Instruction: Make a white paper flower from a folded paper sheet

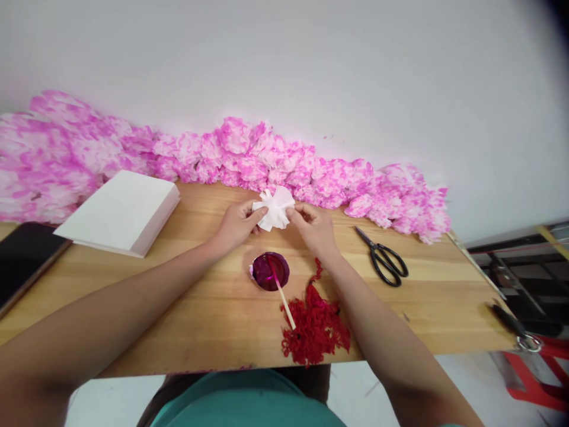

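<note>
A white paper flower [276, 209] with spread, pleated petals is held up between my two hands over the wooden table. My left hand [240, 223] pinches its left edge between thumb and fingers. On the opposite edge, my right hand [315, 228] has the same kind of pinch. Below the hands stands a small cup of dark magenta liquid [265, 273], with a pale stick [287, 305] leaning in it. Beside the stick's lower end lies a tangle of red yarn [313, 329], near my right forearm.
Pink-and-white paper flowers [284, 160] are heaped along the wall. A white paper stack [122, 210] and a dark phone [26, 255] lie left on the table [200, 332]. Black scissors [386, 261] lie right; a black-handled tool [511, 323] is at the right edge, above a red stool [540, 373].
</note>
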`<state>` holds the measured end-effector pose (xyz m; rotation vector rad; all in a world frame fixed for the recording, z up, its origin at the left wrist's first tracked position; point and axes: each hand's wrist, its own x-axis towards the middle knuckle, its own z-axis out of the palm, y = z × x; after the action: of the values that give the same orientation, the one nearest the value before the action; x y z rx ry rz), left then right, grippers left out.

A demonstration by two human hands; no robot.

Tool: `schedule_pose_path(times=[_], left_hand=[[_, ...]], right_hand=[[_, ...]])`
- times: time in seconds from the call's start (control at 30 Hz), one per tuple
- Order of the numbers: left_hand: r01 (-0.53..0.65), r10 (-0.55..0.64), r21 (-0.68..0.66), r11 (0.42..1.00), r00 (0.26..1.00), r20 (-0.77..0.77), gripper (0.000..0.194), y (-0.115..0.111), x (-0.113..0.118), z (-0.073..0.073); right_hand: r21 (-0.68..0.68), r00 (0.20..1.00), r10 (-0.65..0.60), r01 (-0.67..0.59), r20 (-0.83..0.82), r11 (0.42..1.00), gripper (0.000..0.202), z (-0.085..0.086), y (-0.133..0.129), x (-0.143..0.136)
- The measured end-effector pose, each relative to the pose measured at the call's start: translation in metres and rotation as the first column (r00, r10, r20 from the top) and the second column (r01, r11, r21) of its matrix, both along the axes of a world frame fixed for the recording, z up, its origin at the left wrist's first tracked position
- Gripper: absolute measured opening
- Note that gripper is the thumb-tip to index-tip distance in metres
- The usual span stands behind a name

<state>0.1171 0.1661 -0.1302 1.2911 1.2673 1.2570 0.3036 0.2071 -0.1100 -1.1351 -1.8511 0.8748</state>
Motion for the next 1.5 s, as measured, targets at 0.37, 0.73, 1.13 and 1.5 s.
schedule_pose_path(times=[0.37, 0.73, 1.13, 1.5], left_hand=[[0.025, -0.015, 0.077, 0.997, 0.992, -0.128, 0.027, -0.003, 0.003, 0.003], [0.051, -0.001, 0.171, 0.984, 0.961, -0.276, 0.023, -0.005, 0.008, 0.001], [-0.001, 0.019, 0.089, 0.996, 0.981, -0.194, 0.037, -0.002, 0.003, -0.001], [-0.004, 0.014, 0.083, 0.997, 0.993, -0.121, 0.033, -0.004, 0.003, 0.005]], right_hand=[[0.436, 0.998, -0.052, 0.029, 0.041, 0.900, 0.021, 0.015, -0.017, -0.001], [0.488, 0.964, -0.041, -0.096, 0.262, 0.868, 0.021, 0.000, -0.014, -0.008], [-0.042, 0.948, -0.210, 0.206, -0.237, 0.978, 0.028, -0.005, 0.011, 0.007], [0.222, 0.986, -0.016, -0.021, 0.164, 0.975, 0.032, 0.005, -0.010, -0.001]])
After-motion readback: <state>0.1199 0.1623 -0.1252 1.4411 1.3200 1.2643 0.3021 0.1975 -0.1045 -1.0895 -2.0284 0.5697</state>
